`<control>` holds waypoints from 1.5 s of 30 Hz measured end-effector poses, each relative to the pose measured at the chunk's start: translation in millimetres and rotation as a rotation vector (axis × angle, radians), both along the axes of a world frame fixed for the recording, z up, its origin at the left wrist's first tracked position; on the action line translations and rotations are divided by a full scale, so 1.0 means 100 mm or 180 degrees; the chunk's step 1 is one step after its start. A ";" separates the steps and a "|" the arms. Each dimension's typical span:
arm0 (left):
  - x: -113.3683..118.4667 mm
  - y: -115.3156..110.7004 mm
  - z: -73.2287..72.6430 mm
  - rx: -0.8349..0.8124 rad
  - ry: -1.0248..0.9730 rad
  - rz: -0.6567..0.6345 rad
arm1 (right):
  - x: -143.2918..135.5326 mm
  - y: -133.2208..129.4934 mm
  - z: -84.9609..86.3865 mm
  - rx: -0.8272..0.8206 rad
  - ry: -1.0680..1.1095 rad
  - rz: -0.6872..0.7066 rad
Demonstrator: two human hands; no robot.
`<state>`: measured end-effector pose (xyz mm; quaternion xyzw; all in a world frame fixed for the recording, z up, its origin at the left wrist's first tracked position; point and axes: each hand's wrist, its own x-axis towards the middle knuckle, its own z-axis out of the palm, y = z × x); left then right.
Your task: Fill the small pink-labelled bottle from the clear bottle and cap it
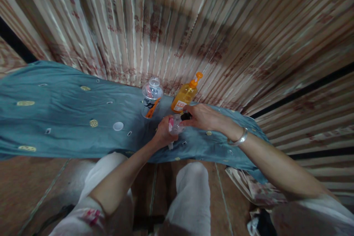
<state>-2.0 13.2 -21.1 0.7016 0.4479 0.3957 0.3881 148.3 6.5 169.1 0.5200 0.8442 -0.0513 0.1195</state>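
Observation:
My left hand (164,132) is closed around a small clear plastic bottle (177,127) with a pink patch on its side. The right hand (199,116), a silver bangle on its wrist, pinches a small black object (186,116) against the upper right of that bottle. Whether the black piece is a cap or something else cannot be made out. Behind both hands stands a pump bottle (183,99) of orange liquid with an orange pump head. To the left is an uncapped clear plastic bottle (152,97) with an orange and black label.
A white round lid (118,126) lies on the teal patterned cloth (69,118) covering the narrow surface. Behind hangs a pleated striped curtain (166,25), with a dark bar (304,90) crossing at right. My knees (192,191) are below the front edge.

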 end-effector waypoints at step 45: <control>0.02 0.00 -0.08 -0.0004 -0.0029 0.0060 | -0.04 -0.03 -0.06 0.0055 0.0103 0.0022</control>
